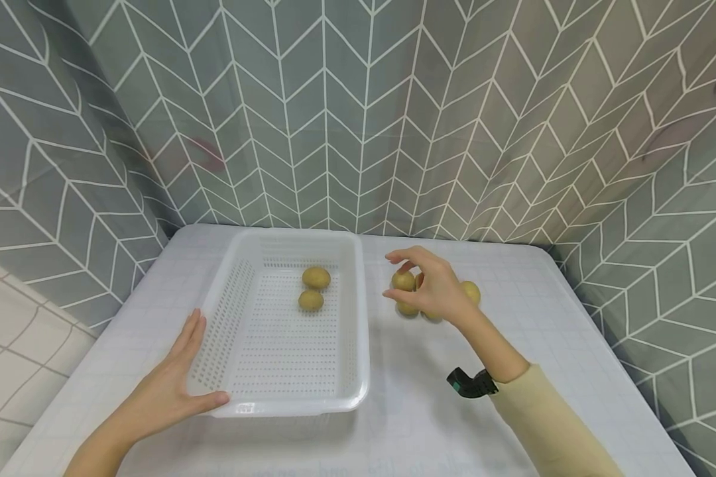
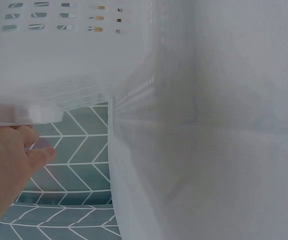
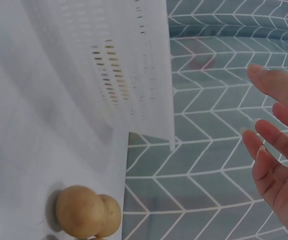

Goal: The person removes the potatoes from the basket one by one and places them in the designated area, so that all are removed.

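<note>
A white perforated plastic basket (image 1: 274, 358) stands on the table with two potatoes (image 1: 316, 277) inside, toward its far end. My left hand (image 1: 161, 391) rests against the basket's left side, fingers extended along the outside and thumb at the near rim. The left wrist view shows this hand (image 2: 6, 165) at the basket's rim, fingers partly hidden. My right hand (image 1: 432, 285) hovers over several potatoes (image 1: 403, 281) right of the basket. Its thumb and fingers are spread, and the right wrist view shows the hand (image 3: 284, 145) holding nothing, with potatoes (image 3: 81, 211) below.
A pale cloth covers the table (image 1: 417, 397). Grey curtains (image 1: 346, 119) with white chevron lines hang behind and at both sides. A black strap device (image 1: 473, 383) sits on the right wrist. White tiling (image 1: 18, 344) shows at the left.
</note>
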The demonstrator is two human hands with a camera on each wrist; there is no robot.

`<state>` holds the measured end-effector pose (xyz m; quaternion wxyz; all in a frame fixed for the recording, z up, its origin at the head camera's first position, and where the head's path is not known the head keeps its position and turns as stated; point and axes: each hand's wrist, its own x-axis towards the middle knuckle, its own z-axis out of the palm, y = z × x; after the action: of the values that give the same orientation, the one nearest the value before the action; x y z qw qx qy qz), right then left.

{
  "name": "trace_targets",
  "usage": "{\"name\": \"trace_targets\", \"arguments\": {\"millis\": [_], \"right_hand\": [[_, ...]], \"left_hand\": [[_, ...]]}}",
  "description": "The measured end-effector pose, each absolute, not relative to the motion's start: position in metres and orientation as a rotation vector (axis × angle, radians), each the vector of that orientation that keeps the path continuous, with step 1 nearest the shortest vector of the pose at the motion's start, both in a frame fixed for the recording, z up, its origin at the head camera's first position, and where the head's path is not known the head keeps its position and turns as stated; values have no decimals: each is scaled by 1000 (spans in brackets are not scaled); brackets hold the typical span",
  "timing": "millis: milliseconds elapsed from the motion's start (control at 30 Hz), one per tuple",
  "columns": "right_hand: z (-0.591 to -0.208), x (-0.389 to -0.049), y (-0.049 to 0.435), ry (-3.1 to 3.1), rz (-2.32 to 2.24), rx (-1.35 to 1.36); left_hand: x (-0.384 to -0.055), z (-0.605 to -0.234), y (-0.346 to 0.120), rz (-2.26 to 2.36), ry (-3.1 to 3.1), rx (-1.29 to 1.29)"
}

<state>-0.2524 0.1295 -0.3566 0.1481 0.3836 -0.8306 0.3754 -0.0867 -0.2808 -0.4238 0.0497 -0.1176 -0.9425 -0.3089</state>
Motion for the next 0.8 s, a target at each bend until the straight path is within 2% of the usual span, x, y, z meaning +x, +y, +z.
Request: {"name": "trace_targets", "arguments": {"millis": [800], "right_hand": [[-341, -250, 82, -2284, 1082, 1285]], "left_hand": [[-86, -423, -280, -939, -2882, -349]]}}
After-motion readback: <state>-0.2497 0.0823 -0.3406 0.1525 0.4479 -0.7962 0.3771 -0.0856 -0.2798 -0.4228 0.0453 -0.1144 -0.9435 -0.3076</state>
